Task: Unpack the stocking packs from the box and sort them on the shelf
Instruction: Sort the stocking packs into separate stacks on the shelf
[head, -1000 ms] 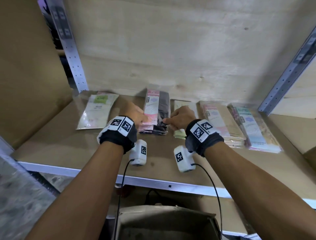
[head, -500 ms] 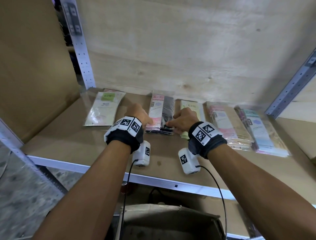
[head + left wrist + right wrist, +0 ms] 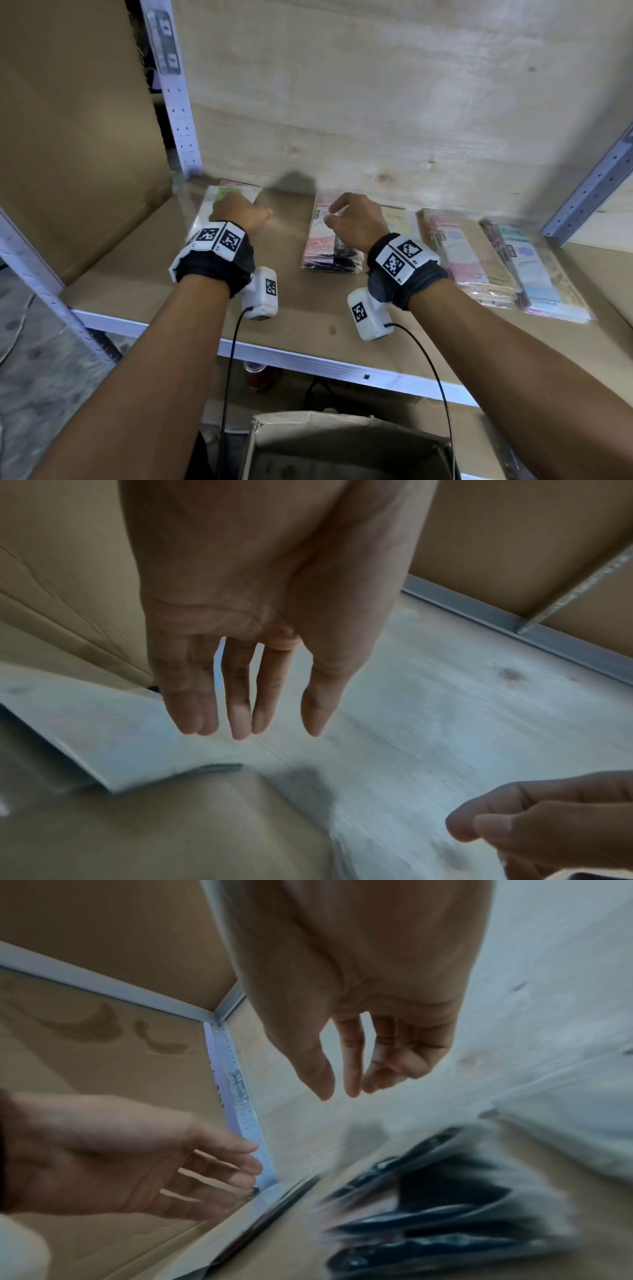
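Several stocking packs lie in a row on the shelf (image 3: 301,325). My left hand (image 3: 239,209) hovers over the green-label pack (image 3: 224,192) at the far left, fingers straight and empty (image 3: 253,723). My right hand (image 3: 346,216) hangs just above the pink and black stack (image 3: 322,246), fingers loosely curved, holding nothing (image 3: 342,1085). That stack shows blurred below the right hand (image 3: 445,1204). Right of it lie a pale yellow pack (image 3: 399,219), a pink and tan stack (image 3: 462,253) and a teal-label stack (image 3: 534,270). The open cardboard box (image 3: 342,442) stands below the shelf.
A plywood wall backs the shelf. Perforated metal uprights stand at the left (image 3: 174,102) and right (image 3: 589,192). A large cardboard panel (image 3: 68,137) closes the left side. Bare shelf board lies between the green-label pack and the pink stack. A red can (image 3: 255,377) sits under the shelf.
Both hands have let go of the pink and black stack and lifted off it. The left hand has moved left over the green-label pack; the right stays above the stack.
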{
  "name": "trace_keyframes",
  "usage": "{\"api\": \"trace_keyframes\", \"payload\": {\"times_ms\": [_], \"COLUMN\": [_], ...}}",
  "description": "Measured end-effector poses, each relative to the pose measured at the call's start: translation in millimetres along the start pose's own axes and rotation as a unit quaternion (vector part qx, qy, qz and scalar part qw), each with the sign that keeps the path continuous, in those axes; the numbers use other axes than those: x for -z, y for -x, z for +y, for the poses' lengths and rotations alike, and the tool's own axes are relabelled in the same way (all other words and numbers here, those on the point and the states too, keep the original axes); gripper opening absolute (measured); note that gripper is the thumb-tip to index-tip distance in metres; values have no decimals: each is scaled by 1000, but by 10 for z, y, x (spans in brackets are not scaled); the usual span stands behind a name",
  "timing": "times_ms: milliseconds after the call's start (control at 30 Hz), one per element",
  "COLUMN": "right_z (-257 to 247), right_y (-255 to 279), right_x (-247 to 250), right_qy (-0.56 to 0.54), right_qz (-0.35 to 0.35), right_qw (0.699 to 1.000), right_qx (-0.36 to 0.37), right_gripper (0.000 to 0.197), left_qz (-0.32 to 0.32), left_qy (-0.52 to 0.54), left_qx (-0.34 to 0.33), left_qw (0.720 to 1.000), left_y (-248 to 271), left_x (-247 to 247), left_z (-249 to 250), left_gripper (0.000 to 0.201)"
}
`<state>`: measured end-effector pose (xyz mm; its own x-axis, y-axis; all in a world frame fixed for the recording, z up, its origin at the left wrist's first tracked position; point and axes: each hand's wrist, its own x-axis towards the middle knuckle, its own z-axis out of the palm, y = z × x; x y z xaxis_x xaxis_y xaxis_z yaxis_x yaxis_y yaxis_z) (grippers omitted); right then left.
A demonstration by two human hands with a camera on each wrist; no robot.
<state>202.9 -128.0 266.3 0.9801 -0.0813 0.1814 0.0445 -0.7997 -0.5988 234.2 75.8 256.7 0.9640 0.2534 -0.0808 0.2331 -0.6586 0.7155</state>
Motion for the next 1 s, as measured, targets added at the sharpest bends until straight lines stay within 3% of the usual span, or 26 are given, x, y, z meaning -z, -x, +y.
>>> {"api": "trace_keyframes", "payload": {"times_ms": [67,233,367,533,667,733,867,1000], "right_z": [-177,-528,-721,-805,-729,-688,-685,-649], "right_y": [-28,-119,-155,-155,-183,-160,-46,82], "right_x": [-132,-580,-892,-1078,-1048,-985,-773,-460], "right_qy": [-28,-184,-209,-284,-242,-235,-319,-343], "right_qz": [-21,-149,-217,-195,-168,-179,-220,-214], "right_qw": [999,970,950,930,945,947,913,910], "right_qx": [11,-53,-85,-128,-139,-126,-131,-98], "right_gripper": [3,10,6,8,36,30,9,19], "left_qz": [11,34,27,17,-29,-53,-64,-73], "left_qy": [-11,6,27,20,95,165,200,259], "left_qx": [9,35,29,42,106,132,130,95], "left_qw": [1000,999,999,999,989,976,969,959], "left_y": [-100,-241,-266,-334,-369,-349,-268,-110], "left_x": [121,302,296,276,270,244,221,243], "left_z": [-145,-445,-585,-679,-758,-766,-694,-514], "left_gripper": [52,57,66,56,46,42,45,49]}}
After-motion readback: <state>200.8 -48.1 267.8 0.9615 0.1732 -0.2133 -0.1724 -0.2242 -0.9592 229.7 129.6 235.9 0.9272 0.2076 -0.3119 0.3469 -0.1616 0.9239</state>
